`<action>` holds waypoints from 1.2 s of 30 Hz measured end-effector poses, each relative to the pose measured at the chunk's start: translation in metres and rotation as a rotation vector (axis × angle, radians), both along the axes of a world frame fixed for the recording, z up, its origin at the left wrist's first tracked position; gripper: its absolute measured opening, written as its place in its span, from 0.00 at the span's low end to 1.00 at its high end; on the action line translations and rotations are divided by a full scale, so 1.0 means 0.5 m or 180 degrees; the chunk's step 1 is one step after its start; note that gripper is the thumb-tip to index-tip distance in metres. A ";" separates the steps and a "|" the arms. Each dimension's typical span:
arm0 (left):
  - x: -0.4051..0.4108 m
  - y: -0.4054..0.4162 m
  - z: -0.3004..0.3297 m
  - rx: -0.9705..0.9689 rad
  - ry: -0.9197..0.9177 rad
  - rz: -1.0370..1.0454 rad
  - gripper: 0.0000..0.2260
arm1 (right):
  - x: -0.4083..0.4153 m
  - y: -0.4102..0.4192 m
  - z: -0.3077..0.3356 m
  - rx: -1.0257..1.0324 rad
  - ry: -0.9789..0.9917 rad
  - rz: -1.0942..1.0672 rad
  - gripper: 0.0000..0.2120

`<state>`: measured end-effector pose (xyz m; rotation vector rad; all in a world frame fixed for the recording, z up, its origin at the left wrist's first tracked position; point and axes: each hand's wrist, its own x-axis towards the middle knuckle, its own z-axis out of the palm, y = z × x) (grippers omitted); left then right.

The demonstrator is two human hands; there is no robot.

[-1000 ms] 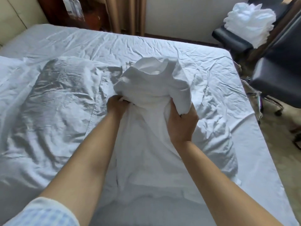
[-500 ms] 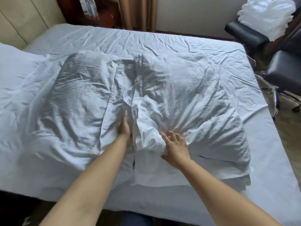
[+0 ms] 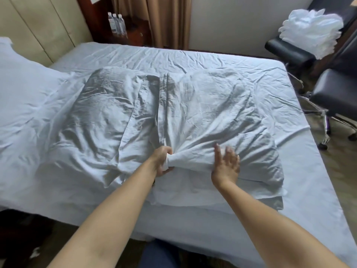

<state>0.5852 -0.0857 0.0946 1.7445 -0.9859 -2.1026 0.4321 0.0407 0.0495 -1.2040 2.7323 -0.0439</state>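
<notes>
Two white pillows lie side by side on the bed (image 3: 222, 60). The right pillow (image 3: 218, 109) is in a wrinkled white pillowcase, and my left hand (image 3: 161, 161) grips a bunched fold of that pillowcase at its near left corner. My right hand (image 3: 226, 165) lies flat with spread fingers on the near edge of the same pillow, blurred by motion. The left pillow (image 3: 100, 117) is untouched, its open flap overlapping the gap between them.
A stack of folded white linen (image 3: 311, 31) sits on a black chair (image 3: 289, 51) at the far right; another black swivel chair (image 3: 336, 95) stands beside the bed. Water bottles (image 3: 116, 24) stand on a dark wooden stand behind the bed. A padded headboard (image 3: 38, 26) is far left.
The raised pillow was laid down flat on the bed. My left hand went from flat between the pillows to gripping a bunch of pillowcase; my right hand shifted slightly right along the near edge.
</notes>
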 end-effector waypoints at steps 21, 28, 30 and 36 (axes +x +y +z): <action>0.061 0.045 -0.113 0.0020 -0.0572 0.0191 0.19 | -0.026 -0.009 -0.106 0.0297 -0.0148 0.0415 0.48; 0.032 0.033 -0.121 -0.0434 -0.0553 0.0502 0.23 | -0.044 -0.041 -0.054 -0.0389 0.0523 0.0506 0.16; 0.016 0.025 -0.118 -0.0941 -0.0742 0.0245 0.25 | -0.053 -0.040 -0.003 -0.0320 0.0486 0.0423 0.18; -0.046 -0.003 -0.073 -0.1972 -0.1166 0.0030 0.24 | -0.079 -0.010 0.152 -0.0980 0.0365 0.0581 0.12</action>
